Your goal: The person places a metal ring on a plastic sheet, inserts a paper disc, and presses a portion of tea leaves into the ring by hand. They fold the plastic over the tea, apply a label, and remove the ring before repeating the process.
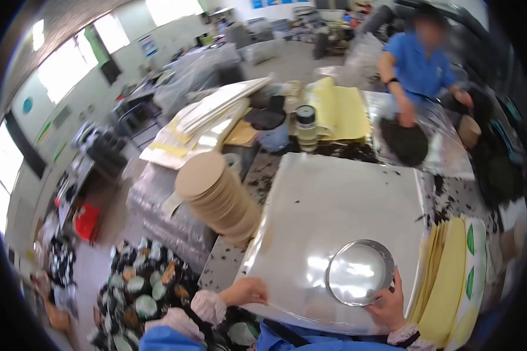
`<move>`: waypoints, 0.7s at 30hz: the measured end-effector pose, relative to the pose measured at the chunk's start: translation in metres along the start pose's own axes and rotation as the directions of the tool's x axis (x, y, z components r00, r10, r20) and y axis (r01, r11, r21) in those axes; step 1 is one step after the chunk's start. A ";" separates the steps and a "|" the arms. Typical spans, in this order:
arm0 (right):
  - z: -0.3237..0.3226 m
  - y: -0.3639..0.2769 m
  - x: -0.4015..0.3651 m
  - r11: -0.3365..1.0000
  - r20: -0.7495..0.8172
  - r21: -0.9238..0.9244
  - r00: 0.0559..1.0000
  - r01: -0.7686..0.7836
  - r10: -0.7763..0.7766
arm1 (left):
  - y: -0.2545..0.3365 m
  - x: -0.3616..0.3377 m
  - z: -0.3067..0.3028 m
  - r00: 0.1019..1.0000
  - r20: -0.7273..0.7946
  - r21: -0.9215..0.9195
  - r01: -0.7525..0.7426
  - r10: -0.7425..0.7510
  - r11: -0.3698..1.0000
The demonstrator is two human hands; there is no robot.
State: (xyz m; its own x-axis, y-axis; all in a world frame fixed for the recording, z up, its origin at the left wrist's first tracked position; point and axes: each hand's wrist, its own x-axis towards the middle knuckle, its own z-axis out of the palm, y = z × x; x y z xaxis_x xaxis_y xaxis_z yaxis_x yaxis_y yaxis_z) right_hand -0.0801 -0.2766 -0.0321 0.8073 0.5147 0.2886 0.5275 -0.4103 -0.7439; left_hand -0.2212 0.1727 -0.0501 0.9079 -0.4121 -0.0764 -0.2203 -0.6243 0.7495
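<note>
A round metal ring (329, 275) rests on a large glossy sheet (339, 199) that covers the work table. My right hand (390, 301) grips the near right part of the ring's rim, with the thumb at its near edge and a finger stretched along the outside. Through the ring the sheet's shiny surface shows. Over the sheet's near left edge is my left hand (247, 291), its fingers curled in and nothing visible in them.
A tall stack of round tan discs (216, 193) stands left of the sheet. Yellow paper sheets (445, 281) lie at the right. A jar (306, 128) stands behind. Across the table a co-worker (421, 64) handles a dark round mass (404, 141). Packed discs (146, 305) fill the floor at left.
</note>
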 end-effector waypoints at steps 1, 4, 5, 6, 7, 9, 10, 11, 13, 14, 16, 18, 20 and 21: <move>0.001 -0.004 -0.009 0.997 0.039 0.037 0.997 -0.075 0.073 | 0.002 -0.002 0.000 1.000 0.006 0.026 -0.002 0.002 1.000; -0.001 -0.029 -0.007 0.971 0.259 -0.083 0.946 0.225 -0.197 | 0.015 0.002 -0.011 1.000 0.010 0.078 -0.016 0.015 0.997; -0.002 -0.040 -0.004 0.907 0.337 -0.110 0.874 0.407 -0.351 | 0.015 0.006 -0.013 1.000 0.028 0.069 -0.016 0.014 0.997; 0.010 -0.056 -0.004 0.908 0.388 0.013 0.834 0.420 -0.391 | 0.017 0.007 -0.014 0.999 0.050 0.057 -0.010 0.008 0.998; 0.032 -0.068 -0.007 0.925 0.443 0.192 0.812 0.328 -0.380 | 0.025 0.017 -0.024 0.999 -0.034 0.051 0.009 -0.007 0.999; 0.070 -0.095 0.003 0.896 0.556 0.320 0.705 0.308 -0.441 | 0.052 0.050 -0.060 0.983 -0.181 0.027 0.041 -0.036 0.999; 0.075 -0.106 0.014 0.875 0.621 0.286 0.620 0.391 -0.480 | 0.069 0.054 -0.069 0.983 -0.182 0.133 -0.003 0.027 0.991; 0.087 -0.091 0.016 0.890 0.593 0.258 0.665 0.377 -0.454 | 0.088 0.056 -0.081 0.980 -0.170 0.232 -0.062 0.103 0.971; 0.086 -0.054 0.022 0.962 0.503 0.237 0.830 0.137 -0.242 | 0.116 0.043 -0.087 0.981 -0.126 0.345 -0.098 0.149 0.933; 0.075 -0.039 0.024 0.960 0.433 0.269 0.900 -0.075 -0.051 | 0.110 0.031 -0.073 0.968 -0.151 0.309 -0.145 0.199 0.940; 0.089 -0.006 0.019 0.982 0.183 0.069 0.970 -0.174 0.159 | 0.115 0.021 -0.050 0.993 -0.106 0.210 -0.024 0.047 0.977; 0.085 -0.016 0.016 0.982 -0.008 -0.058 0.984 -0.179 0.179 | 0.095 0.024 -0.030 0.996 -0.080 0.232 0.052 -0.034 0.971; 0.070 -0.038 0.017 0.987 -0.098 -0.160 0.995 -0.029 0.013 | 0.080 0.021 -0.015 0.986 -0.107 0.224 0.146 -0.125 0.963; 0.091 -0.019 -0.021 0.990 0.010 -0.087 0.994 -0.108 0.109 | 0.073 0.022 -0.012 0.977 -0.125 0.225 0.197 -0.172 0.954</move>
State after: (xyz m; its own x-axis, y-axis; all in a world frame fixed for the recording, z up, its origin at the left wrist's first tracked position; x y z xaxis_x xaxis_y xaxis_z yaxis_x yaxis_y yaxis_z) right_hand -0.1314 -0.2108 -0.0788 0.8574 0.4744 0.1995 0.4583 -0.5277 -0.7152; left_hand -0.2130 0.1262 0.0111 0.9696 -0.2121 -0.1217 -0.1115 -0.8263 0.5521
